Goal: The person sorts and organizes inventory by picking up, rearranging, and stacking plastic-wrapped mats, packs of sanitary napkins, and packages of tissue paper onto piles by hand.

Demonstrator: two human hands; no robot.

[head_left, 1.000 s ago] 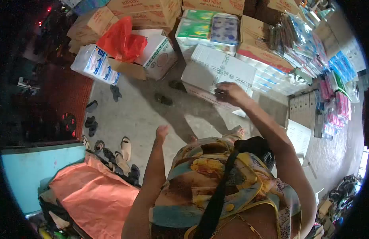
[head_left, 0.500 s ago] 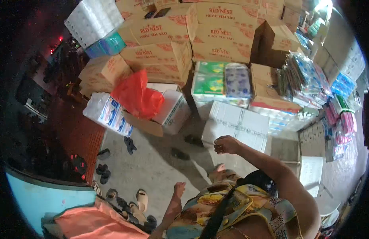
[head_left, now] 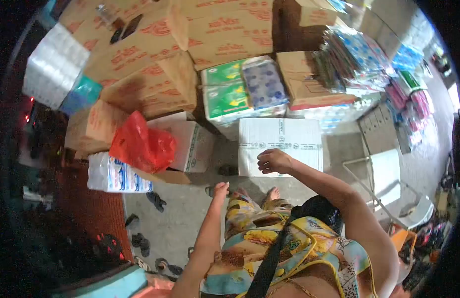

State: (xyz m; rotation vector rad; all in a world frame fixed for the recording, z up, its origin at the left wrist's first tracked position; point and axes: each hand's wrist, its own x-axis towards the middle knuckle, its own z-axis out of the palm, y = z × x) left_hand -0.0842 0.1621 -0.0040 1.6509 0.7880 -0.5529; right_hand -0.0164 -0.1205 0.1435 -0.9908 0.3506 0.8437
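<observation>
My right hand (head_left: 275, 162) hovers over the near part of a white taped carton (head_left: 304, 131) on the floor, fingers loosely bent and a little apart, with nothing in them. Whether it touches the carton I cannot tell. My left hand (head_left: 221, 190) hangs lower, left of the carton, above the concrete floor. Its fingers are curled in and no object shows in them. Behind the white carton stand a green pack (head_left: 227, 89) and a purple-patterned pack of rolls (head_left: 263, 83).
Brown Red Nest cartons (head_left: 230, 32) are stacked at the back. Left are a red plastic bag (head_left: 140, 144) on an open carton and a wrapped bottle pack (head_left: 120, 174). Sandals (head_left: 140, 243) lie on the floor. A white folding chair (head_left: 386, 171) stands right, below stacked plastic packets (head_left: 359, 59).
The view has turned and moved nearer the boxes. My left hand has risen forward towards the white carton. My right hand stays over the carton, its fingers slightly more extended.
</observation>
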